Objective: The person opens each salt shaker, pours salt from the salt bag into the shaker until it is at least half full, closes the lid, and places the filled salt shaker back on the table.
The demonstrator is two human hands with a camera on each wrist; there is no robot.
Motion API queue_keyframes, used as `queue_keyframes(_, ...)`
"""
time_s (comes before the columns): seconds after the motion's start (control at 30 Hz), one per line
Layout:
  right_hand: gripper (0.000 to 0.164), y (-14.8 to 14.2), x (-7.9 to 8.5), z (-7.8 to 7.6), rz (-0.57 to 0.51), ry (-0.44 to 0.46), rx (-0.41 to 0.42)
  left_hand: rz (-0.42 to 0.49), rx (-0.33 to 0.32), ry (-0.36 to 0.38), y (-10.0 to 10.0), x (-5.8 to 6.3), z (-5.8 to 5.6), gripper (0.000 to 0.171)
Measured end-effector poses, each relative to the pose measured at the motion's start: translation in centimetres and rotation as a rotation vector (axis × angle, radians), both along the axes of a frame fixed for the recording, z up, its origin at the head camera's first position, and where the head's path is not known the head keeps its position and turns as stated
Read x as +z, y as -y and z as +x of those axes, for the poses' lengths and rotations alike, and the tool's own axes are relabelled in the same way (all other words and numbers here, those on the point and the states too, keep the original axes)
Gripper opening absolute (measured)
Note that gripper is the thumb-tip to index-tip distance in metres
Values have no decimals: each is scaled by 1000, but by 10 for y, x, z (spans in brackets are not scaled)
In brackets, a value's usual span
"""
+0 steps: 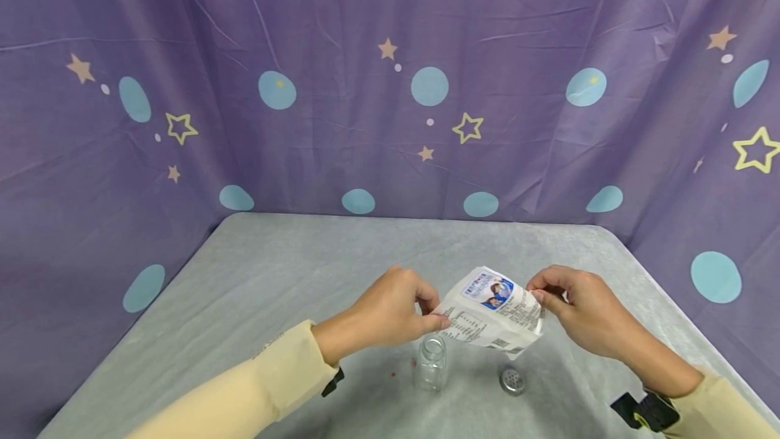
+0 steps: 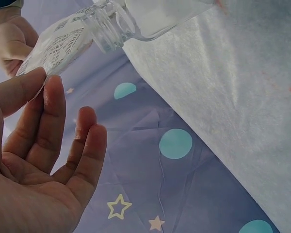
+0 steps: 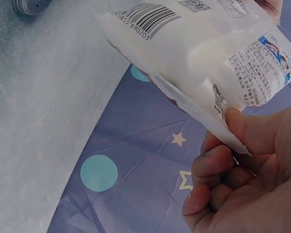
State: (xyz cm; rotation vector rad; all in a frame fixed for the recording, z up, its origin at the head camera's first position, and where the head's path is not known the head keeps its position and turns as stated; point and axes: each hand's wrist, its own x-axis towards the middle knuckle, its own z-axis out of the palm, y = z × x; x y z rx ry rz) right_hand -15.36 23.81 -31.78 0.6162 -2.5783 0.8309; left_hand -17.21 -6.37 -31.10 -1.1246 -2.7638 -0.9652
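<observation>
A white printed packet (image 1: 487,314) with a blue picture label is held tilted above the table, between both hands. My left hand (image 1: 393,310) pinches its left corner between thumb and forefinger; in the left wrist view the other fingers (image 2: 94,145) are spread loose. At the opposite end my right hand (image 1: 581,314) pinches the edge, and the right wrist view shows the packet's barcode side (image 3: 194,53). Below the packet's left end stands a clear glass jar (image 1: 431,364), upright and without a lid. A round metal shaker lid (image 1: 512,381) with holes lies to the jar's right.
The table (image 1: 317,256) is covered with pale grey cloth. Small reddish specks (image 1: 393,374) lie left of the jar. Behind and at the sides hangs a purple curtain (image 1: 341,39) with stars and blue dots.
</observation>
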Motion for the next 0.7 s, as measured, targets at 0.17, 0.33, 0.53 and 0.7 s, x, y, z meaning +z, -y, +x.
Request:
queue_keyframes(0.17, 23, 1, 2, 0, 7, -13, 14, 7, -11, 4, 2, -3, 0, 30)
queue_keyframes(0.33, 24, 2, 4, 1, 6, -29, 27, 11, -11, 18, 3, -3, 1, 30)
queue_keyframes(0.53, 25, 4, 7, 2, 8, -45, 39, 3, -3, 36, 3, -3, 1, 31)
queue_keyframes(0.7, 25, 6, 9, 3, 12, -51, 50, 3, 3, 55, 4, -5, 1, 26)
